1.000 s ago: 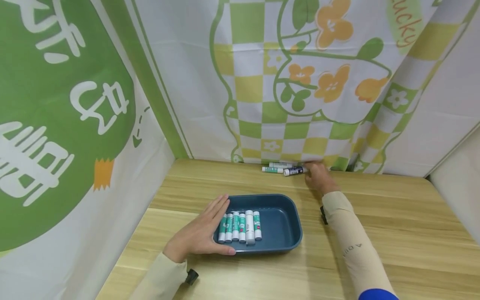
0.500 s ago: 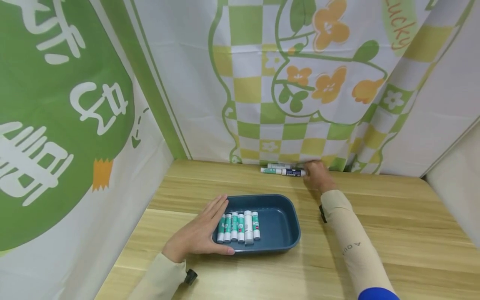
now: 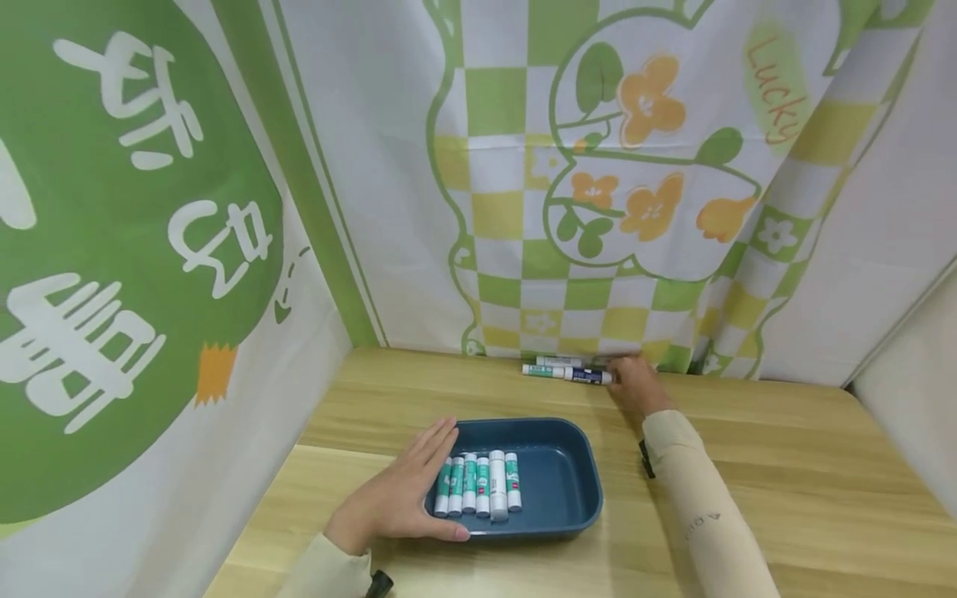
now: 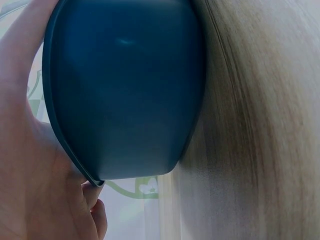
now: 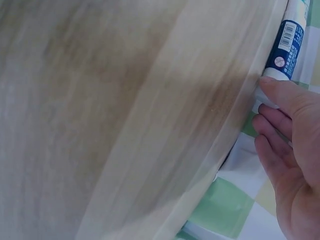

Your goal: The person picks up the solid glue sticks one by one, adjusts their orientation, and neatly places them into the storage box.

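A dark blue tray (image 3: pixel 586 477) stands on the table, with several white and green glue sticks (image 3: pixel 482 488) lined up in its left half. My left hand (image 3: pixel 404 490) rests along the tray's left end, fingers fairly straight toward the far rim, thumb on the near rim. At the table's back edge, my right hand (image 3: pixel 635 386) pinches the right end of a navy and white glue stick (image 3: pixel 589 376); the thumb shows on its white end, while part of the grip is hidden. Left of it lies a green and white glue stick (image 3: pixel 542 370), apparently end to end.
Just behind these lies another white stick (image 3: pixel 559 362), against the patterned curtain (image 3: pixel 583 291) that hangs at the table's back edge. A white and green cloth wall (image 3: pixel 299 357) borders the left side. Wooden tabletop (image 3: pixel 748 465) extends to the right of the tray.
The navy glue stick has swung from slanted to nearly in line with the green one, my right hand at its end. My left hand stays on the tray. The head view has tilted up.
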Tool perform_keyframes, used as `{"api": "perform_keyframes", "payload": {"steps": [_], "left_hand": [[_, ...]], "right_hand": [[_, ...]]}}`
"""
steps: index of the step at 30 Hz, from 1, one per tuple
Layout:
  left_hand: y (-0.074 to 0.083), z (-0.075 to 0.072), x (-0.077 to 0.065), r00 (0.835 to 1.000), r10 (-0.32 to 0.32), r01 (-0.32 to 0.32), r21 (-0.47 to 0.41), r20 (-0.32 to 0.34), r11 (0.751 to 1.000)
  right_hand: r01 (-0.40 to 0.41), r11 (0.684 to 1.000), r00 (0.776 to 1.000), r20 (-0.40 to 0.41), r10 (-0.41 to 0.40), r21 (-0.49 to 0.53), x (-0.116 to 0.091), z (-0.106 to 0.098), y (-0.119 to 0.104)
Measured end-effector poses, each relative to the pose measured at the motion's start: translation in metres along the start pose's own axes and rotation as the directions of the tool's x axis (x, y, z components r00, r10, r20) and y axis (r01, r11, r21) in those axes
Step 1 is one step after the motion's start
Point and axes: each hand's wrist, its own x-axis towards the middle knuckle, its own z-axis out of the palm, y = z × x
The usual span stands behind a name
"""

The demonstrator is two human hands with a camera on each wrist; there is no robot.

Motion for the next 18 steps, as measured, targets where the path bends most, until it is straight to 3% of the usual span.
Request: {"api": "perform_keyframes", "payload": {"steps": [9, 18], "left_hand": [[0.002, 0.006, -0.002, 1.0, -0.008, 0.008, 0.006, -0.007, 1.0], [0.001, 0.001, -0.001, 1.0, -0.003, 0.004, 0.019, -0.004, 1.0]], "right_hand": [[0.113, 0.993, 0.993, -0.029, -0.112, 0.015, -0.012, -0.005, 0.006], [0.084, 0.994, 0.996, -0.039, -0.082, 0.068, -0.023, -0.018, 0.003]]}}
